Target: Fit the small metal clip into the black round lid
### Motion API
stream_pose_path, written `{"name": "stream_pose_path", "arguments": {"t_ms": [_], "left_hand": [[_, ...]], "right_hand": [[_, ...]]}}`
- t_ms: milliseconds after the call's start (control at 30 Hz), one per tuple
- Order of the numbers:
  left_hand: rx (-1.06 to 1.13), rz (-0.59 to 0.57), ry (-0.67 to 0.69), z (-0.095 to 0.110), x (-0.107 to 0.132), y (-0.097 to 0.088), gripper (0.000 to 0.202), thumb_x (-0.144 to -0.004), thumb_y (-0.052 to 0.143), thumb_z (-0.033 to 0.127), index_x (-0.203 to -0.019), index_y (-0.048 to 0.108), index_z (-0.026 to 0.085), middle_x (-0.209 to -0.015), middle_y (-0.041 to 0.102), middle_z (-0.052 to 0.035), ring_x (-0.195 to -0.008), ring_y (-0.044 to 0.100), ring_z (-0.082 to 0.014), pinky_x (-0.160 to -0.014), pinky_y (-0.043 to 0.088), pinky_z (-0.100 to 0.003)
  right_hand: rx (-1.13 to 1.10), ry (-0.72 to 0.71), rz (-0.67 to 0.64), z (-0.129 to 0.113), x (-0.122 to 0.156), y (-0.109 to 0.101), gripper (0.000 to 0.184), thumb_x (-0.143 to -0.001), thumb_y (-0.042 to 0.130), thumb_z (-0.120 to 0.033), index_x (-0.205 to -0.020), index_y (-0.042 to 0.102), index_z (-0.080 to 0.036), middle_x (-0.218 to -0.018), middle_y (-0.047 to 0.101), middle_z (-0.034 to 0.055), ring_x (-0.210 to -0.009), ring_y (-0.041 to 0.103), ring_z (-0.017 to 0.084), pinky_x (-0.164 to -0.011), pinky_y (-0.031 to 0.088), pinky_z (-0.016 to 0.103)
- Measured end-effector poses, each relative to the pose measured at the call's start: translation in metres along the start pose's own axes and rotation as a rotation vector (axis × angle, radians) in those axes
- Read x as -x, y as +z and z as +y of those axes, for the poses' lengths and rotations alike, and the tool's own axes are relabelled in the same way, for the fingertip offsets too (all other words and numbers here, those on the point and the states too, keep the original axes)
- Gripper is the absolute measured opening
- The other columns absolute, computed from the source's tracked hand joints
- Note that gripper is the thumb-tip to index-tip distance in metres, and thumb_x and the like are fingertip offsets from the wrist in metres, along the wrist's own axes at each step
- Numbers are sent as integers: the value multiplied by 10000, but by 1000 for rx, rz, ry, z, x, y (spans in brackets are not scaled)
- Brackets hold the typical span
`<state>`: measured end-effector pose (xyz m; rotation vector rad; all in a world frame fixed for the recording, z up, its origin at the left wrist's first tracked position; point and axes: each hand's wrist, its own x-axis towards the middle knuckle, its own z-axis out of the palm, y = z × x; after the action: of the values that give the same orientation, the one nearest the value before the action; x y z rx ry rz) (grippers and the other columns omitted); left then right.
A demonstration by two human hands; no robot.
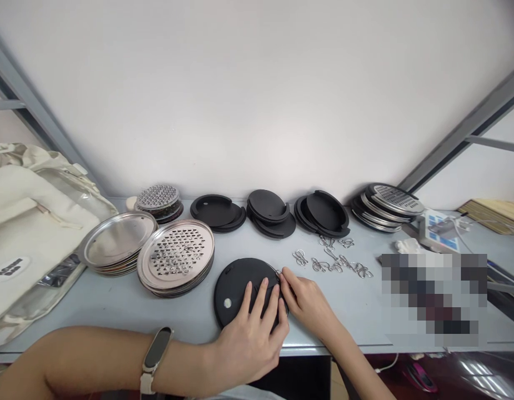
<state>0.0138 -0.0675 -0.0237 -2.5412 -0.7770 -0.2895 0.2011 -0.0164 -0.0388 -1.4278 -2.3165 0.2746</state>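
A round black plastic disc [235, 278] with a small pale round spot lies near the table's front edge. Across its right part my left hand [254, 328] rests flat, fingers outstretched and slightly spread. My right hand [304, 300] is at the disc's right rim, thumb and fingers pinched on a small bent wire clip [278, 272], most of which is hidden. Several similar loose wire clips [340, 264] are scattered to the right, behind my right hand. Left of the disc stands a stack of round metal grater plates [177, 255].
Behind are black discs [217, 211], more black discs [269, 205] and black holders [323, 214]. Plain metal plates [119, 239] and small grater discs [159, 197] sit left, beside a cream bag [27, 233]. Assembled graters [394, 200] and a power strip [440, 230] stand right.
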Motion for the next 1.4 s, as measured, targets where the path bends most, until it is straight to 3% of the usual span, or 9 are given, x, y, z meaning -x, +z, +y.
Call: {"name": "stream_pose_path", "arguments": {"t_ms": [1400], "left_hand": [[-2, -6, -3, 0, 1, 0, 561, -937, 388, 402, -1331, 442, 7, -1358, 469, -273, -1311, 376, -439, -1057, 223, -608]], "right_hand": [[-42, 22, -5, -2, 0, -2, 201, -973, 312, -245, -842, 462, -220, -566, 575, -11, -477, 554, 174, -497, 339, 255]]}}
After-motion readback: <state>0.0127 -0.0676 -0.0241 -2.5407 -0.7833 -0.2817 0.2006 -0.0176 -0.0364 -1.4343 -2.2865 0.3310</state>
